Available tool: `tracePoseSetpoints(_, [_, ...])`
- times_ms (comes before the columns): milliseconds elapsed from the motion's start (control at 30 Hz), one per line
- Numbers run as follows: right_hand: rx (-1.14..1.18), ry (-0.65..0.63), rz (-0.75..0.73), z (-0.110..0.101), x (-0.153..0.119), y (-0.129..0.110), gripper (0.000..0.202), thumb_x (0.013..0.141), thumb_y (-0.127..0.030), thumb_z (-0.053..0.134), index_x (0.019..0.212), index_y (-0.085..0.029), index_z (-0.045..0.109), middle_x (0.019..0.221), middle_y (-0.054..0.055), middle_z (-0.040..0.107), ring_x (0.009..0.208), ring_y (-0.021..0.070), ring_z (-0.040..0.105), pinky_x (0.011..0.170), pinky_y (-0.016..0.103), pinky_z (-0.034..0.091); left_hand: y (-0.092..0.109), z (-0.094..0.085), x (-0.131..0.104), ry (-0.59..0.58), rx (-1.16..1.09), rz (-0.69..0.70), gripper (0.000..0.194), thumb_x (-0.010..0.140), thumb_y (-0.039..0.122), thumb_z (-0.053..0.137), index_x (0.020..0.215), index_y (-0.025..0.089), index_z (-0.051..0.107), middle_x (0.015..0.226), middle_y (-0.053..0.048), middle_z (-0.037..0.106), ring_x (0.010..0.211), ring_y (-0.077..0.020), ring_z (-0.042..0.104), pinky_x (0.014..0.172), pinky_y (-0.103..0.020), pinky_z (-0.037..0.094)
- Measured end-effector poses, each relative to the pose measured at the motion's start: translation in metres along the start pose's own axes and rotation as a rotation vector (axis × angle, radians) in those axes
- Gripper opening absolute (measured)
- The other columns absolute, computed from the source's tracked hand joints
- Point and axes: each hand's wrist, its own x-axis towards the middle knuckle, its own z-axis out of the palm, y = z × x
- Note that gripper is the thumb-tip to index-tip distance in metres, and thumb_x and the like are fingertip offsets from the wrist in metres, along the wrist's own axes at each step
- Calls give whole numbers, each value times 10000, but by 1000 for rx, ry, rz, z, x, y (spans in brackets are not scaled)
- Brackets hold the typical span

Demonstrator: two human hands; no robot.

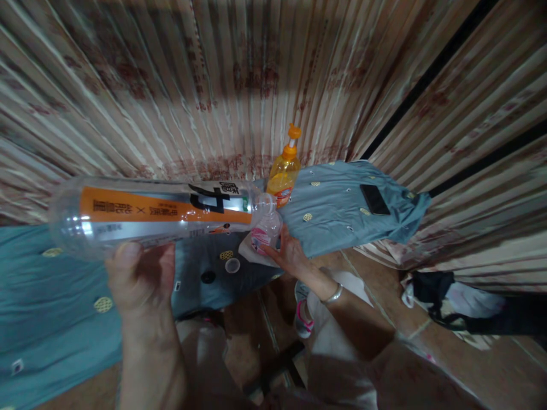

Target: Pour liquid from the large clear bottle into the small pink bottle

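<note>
Large bottle (pixel 166 212) clasped in left grip (pixel 143 279), small clear bottle (pixel 265 226) in right grip (pixel 293 254), fingers closed.

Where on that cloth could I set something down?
Between the pump bottle and the phone, and left of the left hand, the cloth is bare. It is crowded around the small bottle, with the right hand, pump bottle and two discs close by.

Bottles, three: large labelled bottle (pixel 162 212) left, small clear bottle (pixel 265 229) centre, yellow pump bottle (pixel 283 173) far. Round caps, two: black cap (pixel 208 277), pale cap (pixel 232 266). Phone (pixel 375 200), one, right. Bracelet (pixel 334 294), one.
</note>
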Motion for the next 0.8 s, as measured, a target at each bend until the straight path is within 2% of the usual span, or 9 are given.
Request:
tracePoseSetpoints(267, [-2,27,-29,7,0,8,497,859,-325,760,1275,-214,513,942,85,757,799,281,760,667,396,619,1,2,1,19,6,-12,647,530,356,848,1164,372,718,1062,0,774,1114,-338,711,948,-519,595])
tracePoseSetpoints(433, [9,26,-24,9,0,11,492,870,-319,741,1290,-190,519,938,105,758,813,292,762,687,433,629,1,2,0,11,2,-6,659,538,359,848,1182,374,706,1061,4,773,1107,-326,712,942,-502,595])
tracePoseSetpoints(800, [-11,20,-42,6,-1,10,493,878,-341,743,1300,-198,533,985,113,757,857,286,761,718,430,634,1,2,0,-11,-11,0,673,558,346,851,1211,387,695,1074,-4,761,1125,-334,702,946,-517,595])
